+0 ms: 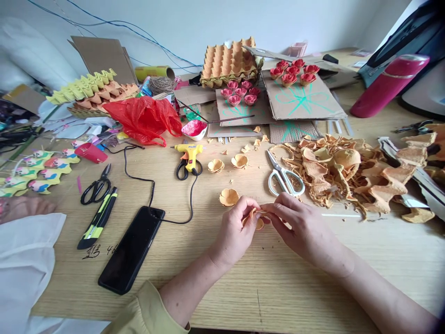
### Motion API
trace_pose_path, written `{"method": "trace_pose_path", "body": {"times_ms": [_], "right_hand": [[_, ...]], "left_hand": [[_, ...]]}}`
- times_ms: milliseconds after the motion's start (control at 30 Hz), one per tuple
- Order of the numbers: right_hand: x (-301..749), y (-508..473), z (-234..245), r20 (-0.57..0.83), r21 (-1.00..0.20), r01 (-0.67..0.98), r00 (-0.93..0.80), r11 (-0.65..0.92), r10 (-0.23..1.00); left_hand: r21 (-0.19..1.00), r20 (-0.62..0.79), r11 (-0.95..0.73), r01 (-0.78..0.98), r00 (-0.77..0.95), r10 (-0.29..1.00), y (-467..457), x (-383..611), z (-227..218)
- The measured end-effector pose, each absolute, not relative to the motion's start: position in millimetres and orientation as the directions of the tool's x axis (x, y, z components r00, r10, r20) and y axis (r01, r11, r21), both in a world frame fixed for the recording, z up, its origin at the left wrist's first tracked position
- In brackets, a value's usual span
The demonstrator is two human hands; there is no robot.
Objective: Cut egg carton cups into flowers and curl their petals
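Note:
My left hand (236, 232) and my right hand (301, 227) meet over the table, both closed on a small orange egg-carton cup (259, 224) with petal-like edges. Thumbs and fingertips pinch its rim and cover most of it. Just beyond my left hand lies a flower-shaped cup (228, 197). Two more stand farther back, a left one (216, 166) and a right one (239, 161). White-handled scissors (285, 178) rest beyond my right hand, beside a heap of torn egg-carton scraps (323, 167).
A yellow glue gun (189, 155), black phone (131, 250), utility knife (97, 219) and black scissors (97, 188) lie to the left. Red paper flowers (294, 72) sit on cardboard behind. A pink bottle (389, 86) leans at right. Another person's sleeve (31, 260) shows at left.

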State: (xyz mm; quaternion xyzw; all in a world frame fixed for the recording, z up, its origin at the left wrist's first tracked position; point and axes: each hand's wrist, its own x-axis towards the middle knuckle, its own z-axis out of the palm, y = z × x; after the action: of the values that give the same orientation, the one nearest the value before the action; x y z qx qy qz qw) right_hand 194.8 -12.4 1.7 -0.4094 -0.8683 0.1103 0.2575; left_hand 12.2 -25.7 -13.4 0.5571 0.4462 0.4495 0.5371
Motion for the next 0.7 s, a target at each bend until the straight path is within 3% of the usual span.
{"method": "trace_pose_path", "body": {"times_ms": [300,533,700], "right_hand": [[193.0,-13.1,2.0,0.354,-0.423,0.641,-0.534,0.641,0.768],[192.5,-14.7,3.0,0.396,-0.280,0.671,-0.571,0.687,0.719],[190.8,-13.9,4.9,0.376,-0.409,0.655,-0.514,0.635,0.771]], "left_hand": [[0.990,0.064,-0.083,0.111,0.168,0.984,-26.6,11.6,-20.1],[0.996,0.052,-0.065,0.060,0.186,0.981,-26.4,13.1,-16.5],[0.983,0.125,-0.141,0.118,0.133,0.983,-25.7,13.3,-17.8]]}}
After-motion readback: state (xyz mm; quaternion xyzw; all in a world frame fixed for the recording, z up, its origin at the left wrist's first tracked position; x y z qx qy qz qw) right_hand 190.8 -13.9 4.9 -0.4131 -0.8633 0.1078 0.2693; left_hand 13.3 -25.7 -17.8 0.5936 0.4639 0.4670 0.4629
